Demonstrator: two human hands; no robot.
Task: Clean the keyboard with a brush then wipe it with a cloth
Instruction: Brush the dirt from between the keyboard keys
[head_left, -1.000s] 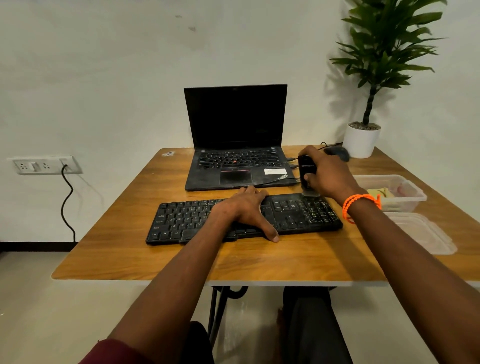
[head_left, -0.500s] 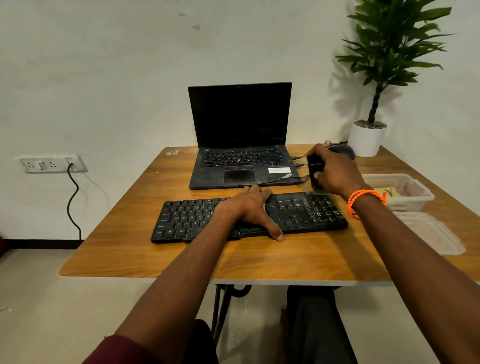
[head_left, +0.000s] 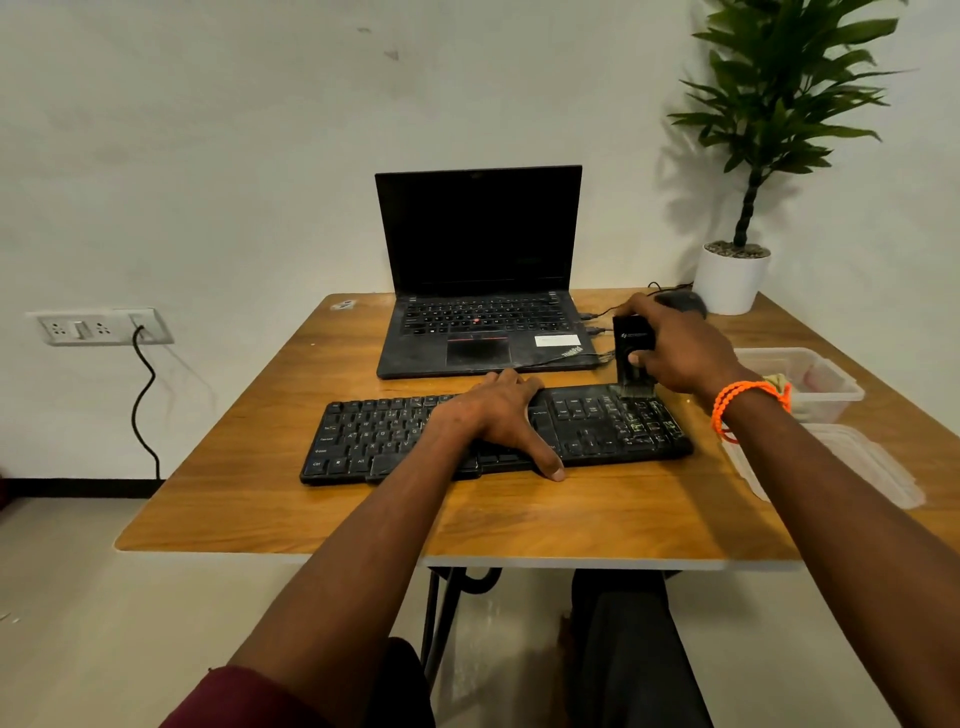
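Landmark: the flat black rectangular plastic keyboard (head_left: 493, 434) lay on the wooden worktop (head_left: 519, 514), its long axis running left to right, its near edge towards the person.
Left hand: the left hand (head_left: 501, 415) rested flat across the middle of the keyboard, fingers (head_left: 511, 384) extended and relaxed towards its far edge, thumb stretched out to its near edge; it grasped nothing and appeared to steady the board.
Right hand: the right hand (head_left: 670, 348) was at the keyboard's far right corner, fingers clenched around the small black block-shaped brush (head_left: 632, 358).
Brush: it stood nearly upright, its bristles pointing down and touching the far edge of the keyboard's right-hand key block.
Key relation: the unswept keys stretched leftwards and nearwards from the bristles, along the keyboard's long axis; the right hand was the nearer one to do the work, while the left hand covered the middle keys.
Judgement: brushing seemed to be at an early stage, and the left hand would likely need to shift before the middle keys could be swept.
Right of the keyboard: a clear plastic lid (head_left: 826, 462) lay flat just beside it, and further back an open clear plastic tub (head_left: 810, 384) held something pale, possibly the cloth; I cannot tell.
Behind the keyboard: an open black laptop (head_left: 480, 275) with a dark screen.
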